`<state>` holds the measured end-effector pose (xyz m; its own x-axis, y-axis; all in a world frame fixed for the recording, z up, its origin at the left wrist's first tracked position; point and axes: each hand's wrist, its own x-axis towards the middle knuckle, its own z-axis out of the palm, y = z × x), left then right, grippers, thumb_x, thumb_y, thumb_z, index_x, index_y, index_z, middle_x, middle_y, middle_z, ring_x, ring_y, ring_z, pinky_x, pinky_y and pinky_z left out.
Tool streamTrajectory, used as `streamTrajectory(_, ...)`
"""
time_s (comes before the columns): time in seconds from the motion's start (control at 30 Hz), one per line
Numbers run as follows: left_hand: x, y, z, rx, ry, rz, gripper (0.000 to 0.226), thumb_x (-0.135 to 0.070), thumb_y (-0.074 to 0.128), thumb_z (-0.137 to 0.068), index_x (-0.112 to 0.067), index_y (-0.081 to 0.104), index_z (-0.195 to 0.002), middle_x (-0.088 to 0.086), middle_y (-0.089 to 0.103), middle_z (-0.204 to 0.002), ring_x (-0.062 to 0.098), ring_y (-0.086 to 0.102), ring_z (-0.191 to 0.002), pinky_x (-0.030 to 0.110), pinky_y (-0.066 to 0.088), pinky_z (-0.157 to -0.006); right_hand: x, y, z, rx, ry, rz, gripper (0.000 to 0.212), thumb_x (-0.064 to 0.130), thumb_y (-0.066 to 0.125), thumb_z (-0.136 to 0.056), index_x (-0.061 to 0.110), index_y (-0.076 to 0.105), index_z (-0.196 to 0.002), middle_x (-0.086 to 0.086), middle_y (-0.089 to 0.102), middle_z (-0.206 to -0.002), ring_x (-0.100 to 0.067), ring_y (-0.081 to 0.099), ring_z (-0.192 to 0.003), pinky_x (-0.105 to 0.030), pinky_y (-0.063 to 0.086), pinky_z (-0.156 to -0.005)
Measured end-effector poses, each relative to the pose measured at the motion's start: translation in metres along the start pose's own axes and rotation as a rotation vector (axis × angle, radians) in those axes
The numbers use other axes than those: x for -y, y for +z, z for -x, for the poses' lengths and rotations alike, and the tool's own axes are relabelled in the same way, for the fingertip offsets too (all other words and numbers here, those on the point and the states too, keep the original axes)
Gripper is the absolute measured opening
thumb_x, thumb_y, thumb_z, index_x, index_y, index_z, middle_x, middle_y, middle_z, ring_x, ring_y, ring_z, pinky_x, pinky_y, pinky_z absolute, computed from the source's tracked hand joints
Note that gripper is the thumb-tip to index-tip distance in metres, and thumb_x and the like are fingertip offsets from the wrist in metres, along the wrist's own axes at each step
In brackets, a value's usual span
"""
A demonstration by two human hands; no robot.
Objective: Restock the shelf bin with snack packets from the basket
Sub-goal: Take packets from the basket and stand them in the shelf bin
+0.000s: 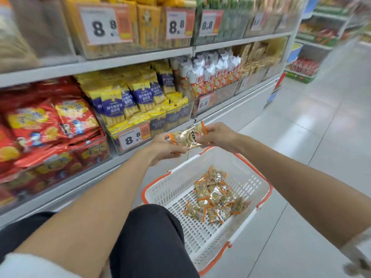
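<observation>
Below our hands sits the white slotted plastic basket (170, 189) of loose packets (214, 195), while left hand (164, 146) and right hand (218, 135) each pinch an end of one small clear gold-and-orange snack packet (187, 137), best laid flat in the clear plastic shelf bin (220, 95) just ahead.

We see bright, even shop light from above; the floor (325, 125) shines with pale glare. Motion blur smears the upper shelves (40, 74) and the far aisle (329, 31), and straight lines bend near the edges.
</observation>
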<state>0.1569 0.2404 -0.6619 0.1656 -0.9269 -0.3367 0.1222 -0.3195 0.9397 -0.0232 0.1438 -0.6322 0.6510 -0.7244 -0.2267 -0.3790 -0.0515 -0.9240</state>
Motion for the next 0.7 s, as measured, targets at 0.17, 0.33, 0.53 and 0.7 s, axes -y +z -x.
streamTrajectory(0.17, -0.080, -0.033, 0.036, -0.047, 0.182, -0.366, 0.030, -0.018, 0.081, -0.076, -0.016, 0.071, -0.104, 0.001, 0.072, -0.099, 0.012, 0.066, -0.090, 0.024, 0.054, -0.081, 0.094, -0.002, 0.011, -0.012, -0.174, 0.460, 0.018, 0.010, 0.073, -0.085, -0.006, 0.071, -0.095, -0.013, 0.067, -0.079, -0.012, 0.060, -0.065, -0.025, 0.056, -0.065)
streamTrajectory(0.33, -0.155, -0.076, 0.078, -0.134, 0.391, -0.525, 0.016, -0.008, 0.081, -0.076, -0.007, 0.071, -0.088, 0.006, 0.068, -0.077, 0.014, 0.062, -0.071, 0.026, 0.053, -0.066, 0.193, 0.014, 0.018, -0.054, -0.316, 0.698, 0.026, 0.017, 0.074, -0.085, -0.007, 0.065, -0.090, -0.015, 0.062, -0.072, -0.008, 0.056, -0.062, -0.022, 0.044, -0.056)
streamTrajectory(0.53, -0.239, -0.134, 0.129, -0.237, 0.482, -0.627, 0.027, -0.017, 0.077, -0.082, -0.011, 0.071, -0.107, 0.002, 0.068, -0.090, 0.010, 0.064, -0.075, 0.017, 0.055, -0.059, 0.298, 0.049, 0.005, -0.149, -0.525, 0.839, 0.030, 0.025, 0.074, -0.083, -0.004, 0.066, -0.088, -0.011, 0.054, -0.068, -0.011, 0.044, -0.059, -0.027, 0.033, -0.057)
streamTrajectory(0.7, -0.289, -0.188, 0.160, -0.349, 0.560, -0.611, 0.019, -0.026, 0.075, -0.083, -0.019, 0.071, -0.101, 0.005, 0.073, -0.090, 0.010, 0.068, -0.080, 0.024, 0.058, -0.078, 0.368, 0.089, -0.016, -0.160, -0.694, 0.758, 0.013, 0.018, 0.075, -0.083, 0.024, 0.066, -0.074, 0.009, 0.048, -0.058, -0.006, 0.040, -0.053, -0.021, 0.034, -0.053)
